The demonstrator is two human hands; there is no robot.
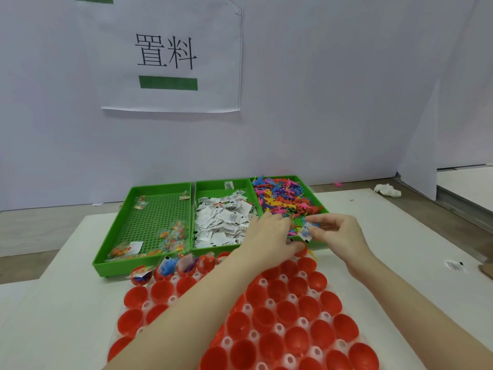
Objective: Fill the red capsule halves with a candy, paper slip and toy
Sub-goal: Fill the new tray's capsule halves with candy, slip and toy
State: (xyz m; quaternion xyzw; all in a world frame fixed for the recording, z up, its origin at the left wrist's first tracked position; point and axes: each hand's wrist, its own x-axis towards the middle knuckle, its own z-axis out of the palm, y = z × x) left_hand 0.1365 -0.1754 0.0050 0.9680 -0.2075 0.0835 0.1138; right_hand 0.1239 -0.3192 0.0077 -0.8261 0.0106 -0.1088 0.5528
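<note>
Right hand (336, 236): pinches a paper slip (306, 232) with a blue toy (305, 229).
Left hand (269, 237): fingers curled at the slip's lower edge.
Red capsule halves (286, 311): in rows just below both hands.
Green trays (149, 222): beyond the hands.

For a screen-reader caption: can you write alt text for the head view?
Two hands, left hand and right hand, hold a paper slip over red capsule halves, few filled. Behind stand green trays of candy, slips and toys.
</note>
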